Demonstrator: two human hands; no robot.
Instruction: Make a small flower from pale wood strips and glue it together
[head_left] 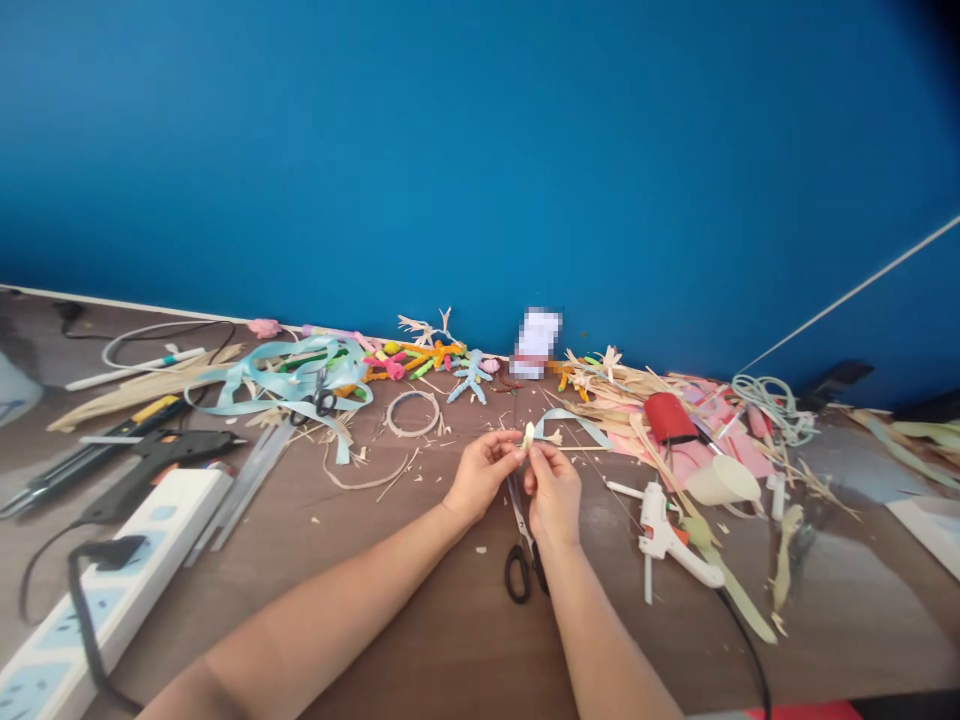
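Brown wood-grain table [450, 640] | left hand [480, 478], right hand [553, 490]: both grips pinched on pale curled strip [529, 434]

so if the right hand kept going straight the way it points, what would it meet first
The small pale strip that the right hand and left hand pinch; past that, seemingly only brown wooden table, though depth is unclear.

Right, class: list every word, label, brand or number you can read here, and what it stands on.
None can be read.
White item by the wall: blurred out.
Power strip: marks too small to read.
White glue gun: no legible brand.
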